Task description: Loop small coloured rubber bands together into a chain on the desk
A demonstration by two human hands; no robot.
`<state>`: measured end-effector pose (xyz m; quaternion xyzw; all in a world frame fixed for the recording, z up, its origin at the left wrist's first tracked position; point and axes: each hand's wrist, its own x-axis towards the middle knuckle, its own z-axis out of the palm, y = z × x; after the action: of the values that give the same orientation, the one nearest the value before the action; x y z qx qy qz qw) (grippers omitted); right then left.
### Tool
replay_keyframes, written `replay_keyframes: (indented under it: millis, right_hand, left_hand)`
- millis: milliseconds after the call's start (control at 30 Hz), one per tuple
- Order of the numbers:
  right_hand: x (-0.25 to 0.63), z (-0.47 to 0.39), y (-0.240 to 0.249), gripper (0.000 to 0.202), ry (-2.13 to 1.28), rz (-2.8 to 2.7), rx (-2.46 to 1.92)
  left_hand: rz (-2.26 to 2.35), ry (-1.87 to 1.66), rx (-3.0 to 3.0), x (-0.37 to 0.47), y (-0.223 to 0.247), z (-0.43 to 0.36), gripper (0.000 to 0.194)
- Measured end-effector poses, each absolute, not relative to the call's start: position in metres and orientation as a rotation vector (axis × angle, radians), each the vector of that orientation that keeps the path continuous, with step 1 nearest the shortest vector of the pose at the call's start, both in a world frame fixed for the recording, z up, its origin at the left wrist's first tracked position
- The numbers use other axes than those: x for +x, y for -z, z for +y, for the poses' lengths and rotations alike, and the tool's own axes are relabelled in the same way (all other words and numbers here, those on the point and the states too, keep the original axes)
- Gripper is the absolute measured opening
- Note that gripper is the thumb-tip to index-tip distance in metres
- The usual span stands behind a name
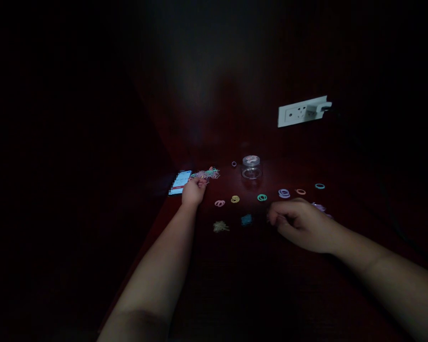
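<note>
My left hand [194, 191] is closed, its fingertips pinched at the near edge of a mixed pile of small pink, white and green elastic bands [211, 173]. What it pinches is too small to make out. My right hand [301, 223] has its fingers curled together above the table, right of a small blue heap of bands [246, 219]. A faint pinkish bit shows by its fingertips, but I cannot tell whether it is held. A pale yellow heap [220, 226] lies further left. Behind runs a row of hair ties: pink [219, 203], yellow [235, 199], green [262, 197], purple [284, 193], orange [300, 192] and blue [320, 186].
A clear lidded jar [251, 168] stands at the back, a small dark ring [234, 164] beside it. A lit phone [180, 182] lies left of my left hand. Purple bands [319, 207] lie partly behind my right hand. A wall socket [302, 112] holds a plug.
</note>
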<state>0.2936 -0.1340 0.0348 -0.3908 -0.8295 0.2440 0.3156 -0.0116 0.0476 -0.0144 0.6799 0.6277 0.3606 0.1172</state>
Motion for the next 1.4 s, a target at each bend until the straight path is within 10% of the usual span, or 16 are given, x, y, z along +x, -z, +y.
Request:
replay_keyframes:
  millis: [1400]
  right_hand:
    - [0.2938,-0.1342,-0.0368,0.014,-0.6,-2.206,-1.032]
  left_hand:
    - [1.593,-1.175,1.861,-0.0139,0.0247,0.0571,0.02]
